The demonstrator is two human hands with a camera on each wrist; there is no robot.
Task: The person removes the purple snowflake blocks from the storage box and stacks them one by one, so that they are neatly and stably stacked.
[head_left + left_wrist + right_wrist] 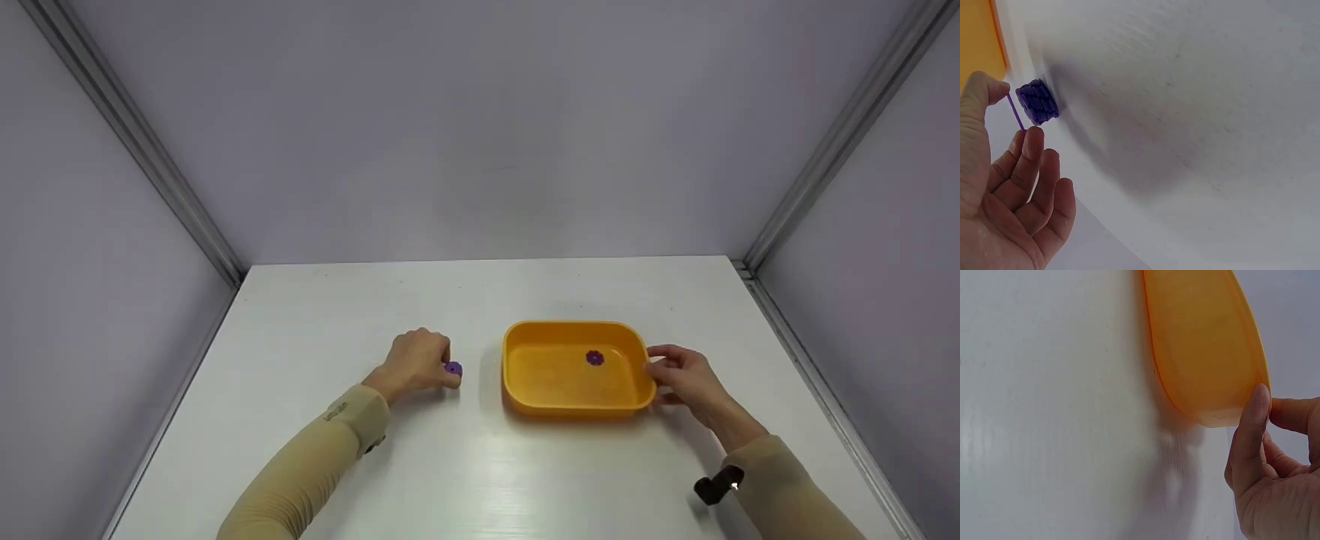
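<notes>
Tray (525, 401), orange and shallow, flat on white table (465, 465), steadied at its right end by right hand (686, 379), thumb and fingers curled onto the rim so it cannot slide; one purple flower-shaped piece (595, 358) already lying on its floor. Left hand (416, 364) just left of tray, fingers bent narrow, thumb and forefinger pinching thin stem of a second purple piece (1037, 102), bulk of it poking out past the fingertips toward the tray wall, kept low over the tabletop, contact with surface not discernible.
</notes>
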